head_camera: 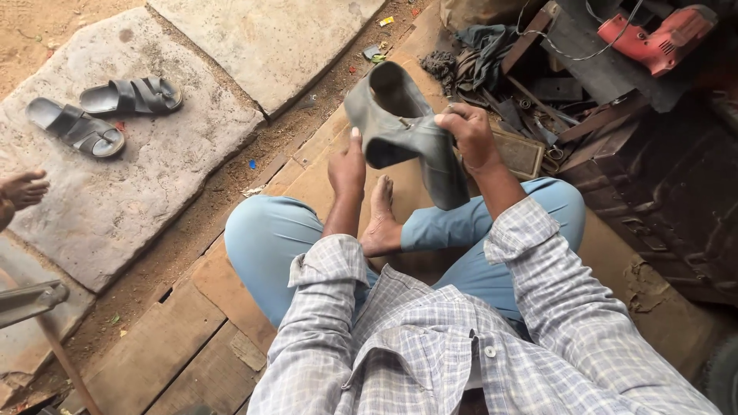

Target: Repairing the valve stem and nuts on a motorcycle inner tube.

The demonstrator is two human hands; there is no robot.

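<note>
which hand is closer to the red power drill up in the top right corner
Right. The right hand grips the folded black rubber tube on the side toward the red power drill. The left hand is on the tube's far side, further from the drill.

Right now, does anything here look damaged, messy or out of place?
The dark rubber tube held by the left hand and right hand hangs limp and folded. Behind it, scrap metal and tools lie jumbled beside a red power drill. Two sandals lie askew on the stone slab.
</note>
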